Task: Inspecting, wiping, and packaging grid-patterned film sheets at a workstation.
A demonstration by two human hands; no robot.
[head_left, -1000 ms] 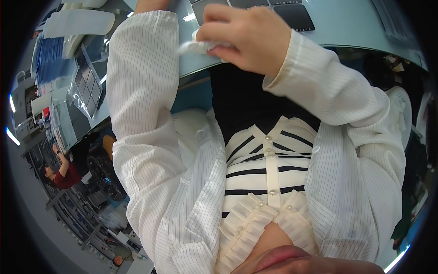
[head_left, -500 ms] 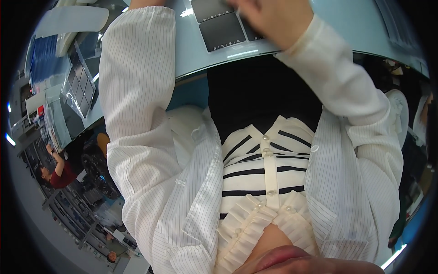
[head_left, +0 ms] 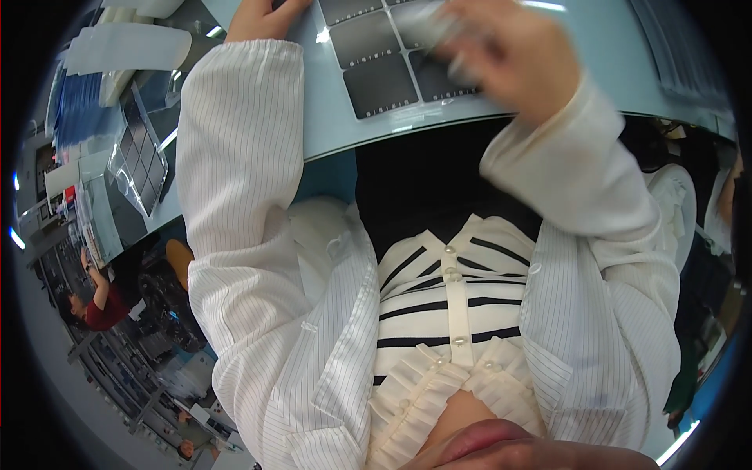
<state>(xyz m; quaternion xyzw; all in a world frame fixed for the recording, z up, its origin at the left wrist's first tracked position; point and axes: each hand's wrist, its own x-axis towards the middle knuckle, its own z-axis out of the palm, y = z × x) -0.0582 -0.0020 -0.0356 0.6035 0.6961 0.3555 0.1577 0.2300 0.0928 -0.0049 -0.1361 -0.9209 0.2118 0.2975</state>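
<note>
A sheet of dark grey rounded panels, with small pale marks along their lower edges, lies on the pale glass-topped table. My right hand is over the right part of the sheet, smeared by motion. Its fingers are curled around something whitish, too blurred to name. At the upper edge, my left hand rests left of the sheet. Its thumb stands apart from the fingers, whose tips are cut off by the frame. I see nothing held in it.
To the left lie a clear-wrapped sheet of dark panels, a stack of blue sheets and a translucent white sheet. More stacked film is at the far right. A person in dark red is in the left background.
The panels and table edge sit lower in the picture, and more of my left hand shows. My right hand has shifted right and down, uncovering more of the panels; the whitish thing now shows.
</note>
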